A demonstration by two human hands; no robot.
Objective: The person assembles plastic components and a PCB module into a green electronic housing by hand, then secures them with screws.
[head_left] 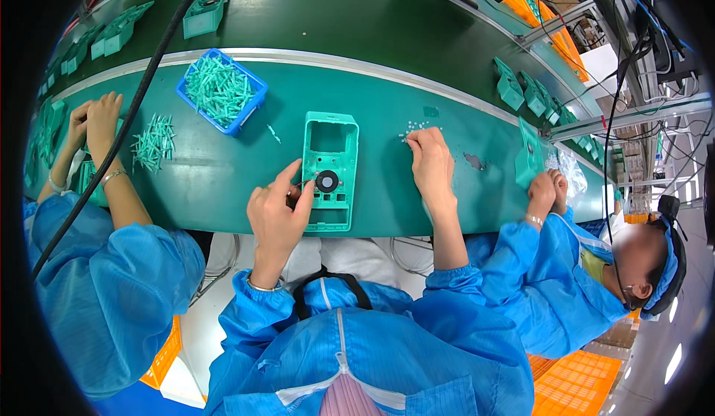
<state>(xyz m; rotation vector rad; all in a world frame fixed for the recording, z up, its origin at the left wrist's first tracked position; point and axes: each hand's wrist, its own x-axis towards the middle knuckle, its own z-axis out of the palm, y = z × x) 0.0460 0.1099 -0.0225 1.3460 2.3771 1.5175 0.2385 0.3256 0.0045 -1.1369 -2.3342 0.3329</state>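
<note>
A green plastic housing lies on the green bench in front of me, with a rectangular opening at its far end. A round black speaker sits in its middle. My left hand is at the housing's left edge, thumb and forefinger apart beside the speaker; a small dark bit, perhaps wire, shows between them. To the right, my right hand reaches down to a scatter of tiny white pieces, its fingertips pinched together. Whatever is between those fingertips is too small to make out.
A blue bin of green plastic strips stands far left, beside a loose pile of strips. Co-workers' hands work at left and right. More housings sit on the dark belt beyond. A black cable crosses the left.
</note>
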